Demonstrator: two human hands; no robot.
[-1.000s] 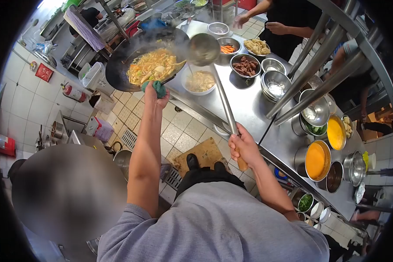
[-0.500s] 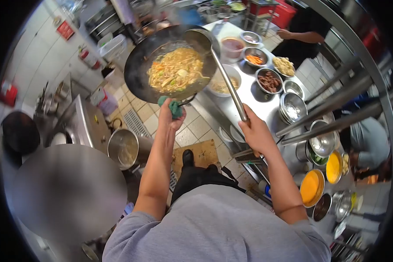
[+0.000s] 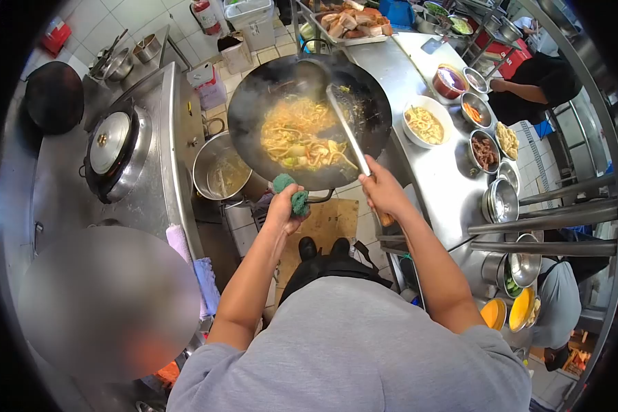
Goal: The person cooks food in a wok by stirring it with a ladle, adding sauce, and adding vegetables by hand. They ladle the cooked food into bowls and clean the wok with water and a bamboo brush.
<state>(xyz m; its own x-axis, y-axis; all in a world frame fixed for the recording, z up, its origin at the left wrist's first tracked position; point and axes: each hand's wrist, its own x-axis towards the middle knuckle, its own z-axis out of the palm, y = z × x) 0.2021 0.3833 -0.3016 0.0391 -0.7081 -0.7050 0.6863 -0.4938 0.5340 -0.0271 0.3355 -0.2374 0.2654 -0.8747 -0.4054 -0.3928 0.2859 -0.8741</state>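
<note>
Clock directions take the wok's middle as centre.

1. The left hand, at seven o'clock, has its fingers curled round a green cloth at the wok handle; a bunched or slipping cloth could bare the skin to hot metal.
2. The noodles lie in the wok, mostly between six and ten o'clock; a sharp tilt could send them over the near rim.
3. The right hand, at four o'clock, has its fingers wrapped round the ladle; a hard push could knock the wok off balance.
4. Steam could hide the ladle's head, at twelve.
5. A sideways swing could strike the pot at eight or the white bowl at three.
</note>
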